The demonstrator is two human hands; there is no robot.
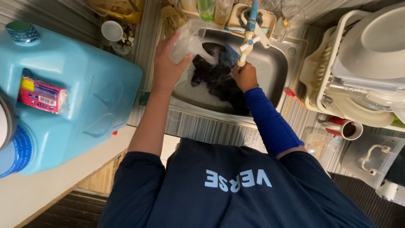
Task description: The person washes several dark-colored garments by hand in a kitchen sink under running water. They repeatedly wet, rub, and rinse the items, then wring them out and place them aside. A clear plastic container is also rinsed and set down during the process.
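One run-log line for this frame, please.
left hand: holds clear plastic container | right hand: in dark cloth | place: sink, under tap

Dim, warm indoor light; sharp centre, wide-angle bending at the edges; soft glare on the blue jug, floor in shadow.

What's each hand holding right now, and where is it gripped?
The left hand holds a clear container by its side wall, tilted over the sink. The right hand presses on dark cloth under the tap; its grip is hidden.
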